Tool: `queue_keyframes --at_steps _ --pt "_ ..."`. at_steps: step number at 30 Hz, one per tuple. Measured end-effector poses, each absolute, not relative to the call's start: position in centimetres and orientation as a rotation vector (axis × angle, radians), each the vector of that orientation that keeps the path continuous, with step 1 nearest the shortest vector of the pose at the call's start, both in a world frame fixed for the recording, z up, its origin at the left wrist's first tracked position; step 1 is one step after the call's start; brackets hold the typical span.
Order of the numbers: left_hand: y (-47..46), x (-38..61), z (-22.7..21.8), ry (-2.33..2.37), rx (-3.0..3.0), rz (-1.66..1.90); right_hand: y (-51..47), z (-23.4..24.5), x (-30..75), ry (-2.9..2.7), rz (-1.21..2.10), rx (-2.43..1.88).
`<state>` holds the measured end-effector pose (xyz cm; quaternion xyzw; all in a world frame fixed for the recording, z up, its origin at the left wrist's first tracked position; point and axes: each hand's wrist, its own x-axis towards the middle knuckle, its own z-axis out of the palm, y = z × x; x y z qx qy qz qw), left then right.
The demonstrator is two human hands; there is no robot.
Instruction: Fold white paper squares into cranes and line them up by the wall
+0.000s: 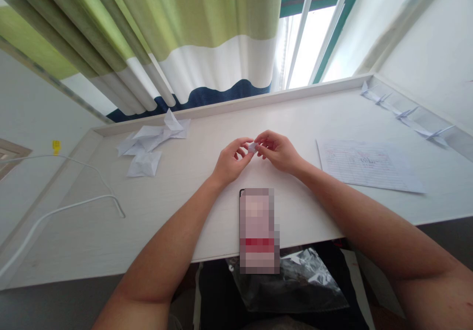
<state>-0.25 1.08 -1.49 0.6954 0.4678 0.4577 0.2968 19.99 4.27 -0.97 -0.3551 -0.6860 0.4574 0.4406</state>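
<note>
**A:** What's at the centre of the white desk [303,123]?

**B:** A small folded white paper [252,147], pinched between both hands. Fingers cover most of it, so I can't tell its exact shape.

**A:** How do the hands stand?

**B:** The left hand [232,161] is half closed, its fingers curled and its fingertips on the paper from one side. The right hand [278,151] curls the same way and grips it from the other side. Neither hand is open, and the two nearly touch.

**A:** What's nearby?

**B:** At 6 o'clock, just beyond the wrists' reach, lies a phone [257,230], its face pixelated. At 10 o'clock sits a loose heap of folded paper [153,140]. At 3 o'clock there's a ruled sheet [369,166] with dark and red writing.

**A:** Further out?

**B:** At 2 o'clock, a row of paper cranes [406,112] lines the far ledge. At 8 o'clock, a white cable [74,202] trails across the desk. Beyond the far edge, at 11 o'clock, hangs a green-and-white curtain [185,24] — and at 1 o'clock, a bright window [310,49].
</note>
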Motion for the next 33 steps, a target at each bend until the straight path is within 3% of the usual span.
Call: queue_keyframes --at_steps 15,33 --pt "0.8 -0.6 -0.8 1.254 1.672 1.040 4.6 -1.4 20.2 -1.809 1.127 -1.052" --pt "1.5 -1.0 -1.5 1.143 1.492 1.115 4.3 -1.1 20.2 -1.860 1.085 -0.981"
